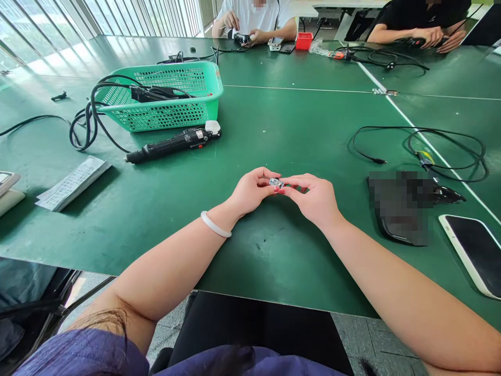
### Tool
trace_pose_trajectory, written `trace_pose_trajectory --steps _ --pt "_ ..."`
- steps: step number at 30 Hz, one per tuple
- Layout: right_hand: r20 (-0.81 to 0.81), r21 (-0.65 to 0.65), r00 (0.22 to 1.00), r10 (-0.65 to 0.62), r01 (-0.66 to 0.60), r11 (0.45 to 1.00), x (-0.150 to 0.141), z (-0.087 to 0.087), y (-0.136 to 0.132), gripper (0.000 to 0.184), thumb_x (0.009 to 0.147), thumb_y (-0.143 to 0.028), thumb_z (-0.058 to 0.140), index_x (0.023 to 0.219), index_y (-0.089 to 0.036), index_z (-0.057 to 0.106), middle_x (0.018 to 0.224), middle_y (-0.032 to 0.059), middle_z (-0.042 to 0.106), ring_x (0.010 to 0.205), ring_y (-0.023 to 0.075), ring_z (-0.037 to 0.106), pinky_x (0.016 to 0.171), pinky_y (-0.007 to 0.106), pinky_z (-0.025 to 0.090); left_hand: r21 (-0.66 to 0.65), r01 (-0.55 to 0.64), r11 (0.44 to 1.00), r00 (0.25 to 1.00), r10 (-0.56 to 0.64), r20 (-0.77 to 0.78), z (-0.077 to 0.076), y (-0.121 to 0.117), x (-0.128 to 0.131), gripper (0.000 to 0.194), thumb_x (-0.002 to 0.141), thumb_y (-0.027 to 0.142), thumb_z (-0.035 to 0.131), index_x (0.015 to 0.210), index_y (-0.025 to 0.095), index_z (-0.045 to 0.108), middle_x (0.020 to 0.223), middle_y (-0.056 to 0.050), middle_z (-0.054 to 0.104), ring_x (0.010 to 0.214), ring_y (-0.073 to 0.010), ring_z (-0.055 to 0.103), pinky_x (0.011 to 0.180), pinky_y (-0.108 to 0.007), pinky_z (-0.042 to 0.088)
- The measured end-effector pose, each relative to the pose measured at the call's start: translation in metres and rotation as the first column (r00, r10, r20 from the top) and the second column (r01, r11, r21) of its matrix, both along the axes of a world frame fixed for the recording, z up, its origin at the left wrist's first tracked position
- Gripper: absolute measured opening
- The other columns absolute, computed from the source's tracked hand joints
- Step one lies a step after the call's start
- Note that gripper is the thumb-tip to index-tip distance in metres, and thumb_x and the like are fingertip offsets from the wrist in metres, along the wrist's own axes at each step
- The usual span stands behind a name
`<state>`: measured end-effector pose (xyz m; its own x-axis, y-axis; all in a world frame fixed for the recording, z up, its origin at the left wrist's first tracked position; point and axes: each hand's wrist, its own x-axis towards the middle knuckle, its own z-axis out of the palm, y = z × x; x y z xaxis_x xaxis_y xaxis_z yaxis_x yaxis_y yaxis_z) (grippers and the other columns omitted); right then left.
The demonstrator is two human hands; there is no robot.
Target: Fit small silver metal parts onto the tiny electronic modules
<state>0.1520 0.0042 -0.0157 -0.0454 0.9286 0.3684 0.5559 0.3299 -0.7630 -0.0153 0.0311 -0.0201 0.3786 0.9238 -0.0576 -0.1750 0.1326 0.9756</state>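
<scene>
Between my fingertips, over the middle of the green table (274,136), is a small silvery part (276,183) with dark markings; its exact kind is too small to make out. My left hand (252,190) pinches it from the left, thumb and fingers closed around its edge. From the right, my right hand (313,196) also has thumb and forefinger closed on it. The fingertips of both hands nearly meet and partly hide the part.
A black electric screwdriver (172,143) lies before a green basket (164,115) holding cables. Folded paper (74,183) rests at left. On the right are a coiled cable (450,133), a dark blurred object (403,209) and a phone (475,250). Two people sit across the table.
</scene>
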Motion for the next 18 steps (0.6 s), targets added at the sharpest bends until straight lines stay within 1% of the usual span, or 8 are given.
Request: trace_pose_trajectory --steps 4,8,13,16,18 --pt "-0.017 -0.001 1.0 -0.005 0.005 1.0 0.0006 -0.0003 0.0003 0.014 0.075 -0.038 0.074 0.084 -0.028 0.077 0.087 0.0018 0.076 0.081 0.0202 0.067 0.068 0.035 0.051 0.01 0.008 1.0 1.0 -0.008 -0.002 0.0003 0.0004 -0.0009 0.027 0.067 0.012 0.077 0.089 0.013 0.062 0.076 -0.001 0.07 0.073 -0.0106 0.065 0.083 -0.033 0.051" --pt "0.009 0.021 1.0 -0.006 0.006 1.0 0.0023 -0.001 0.0007 0.014 0.077 -0.039 0.072 0.084 -0.028 0.077 0.086 0.0022 0.076 0.081 0.0201 0.067 0.067 0.034 0.05 0.0 0.001 1.0 1.0 -0.001 -0.026 0.0018 0.0 -0.0013 0.025 0.07 0.011 0.074 0.093 0.013 0.064 0.08 -0.003 0.072 0.074 -0.0103 0.065 0.083 -0.032 0.05" --pt "0.074 0.065 0.997 0.028 -0.033 0.997 0.0066 -0.0041 0.0035 0.015 0.08 -0.033 0.069 0.092 -0.028 0.076 0.091 0.0016 0.076 0.083 0.0196 0.066 0.07 0.035 0.051 0.031 -0.01 0.999 0.997 0.012 -0.072 0.0019 -0.0004 -0.0012 0.026 0.074 0.008 0.068 0.099 0.013 0.063 0.077 -0.001 0.07 0.069 -0.0084 0.061 0.08 -0.031 0.05" --pt "0.119 0.101 0.992 0.043 -0.056 0.993 0.0085 -0.0074 0.0064 0.019 0.082 -0.028 0.066 0.098 -0.027 0.075 0.096 0.0019 0.076 0.089 0.0199 0.066 0.074 0.036 0.052 0.071 -0.03 0.997 0.994 0.038 -0.103 0.0 -0.0005 -0.0006 0.023 0.074 0.006 0.066 0.096 0.013 0.061 0.076 -0.001 0.069 0.069 -0.0091 0.062 0.077 -0.03 0.05" --pt "0.14 0.104 0.989 0.043 -0.058 0.993 0.0088 -0.0091 0.0078 0.021 0.082 -0.026 0.064 0.1 -0.027 0.075 0.098 0.0021 0.075 0.09 0.0204 0.067 0.074 0.037 0.052 0.099 -0.039 0.994 0.99 0.051 -0.128 -0.0015 -0.0006 -0.0003 0.022 0.074 0.006 0.066 0.092 0.014 0.059 0.078 -0.002 0.07 0.071 -0.0102 0.063 0.075 -0.03 0.05"
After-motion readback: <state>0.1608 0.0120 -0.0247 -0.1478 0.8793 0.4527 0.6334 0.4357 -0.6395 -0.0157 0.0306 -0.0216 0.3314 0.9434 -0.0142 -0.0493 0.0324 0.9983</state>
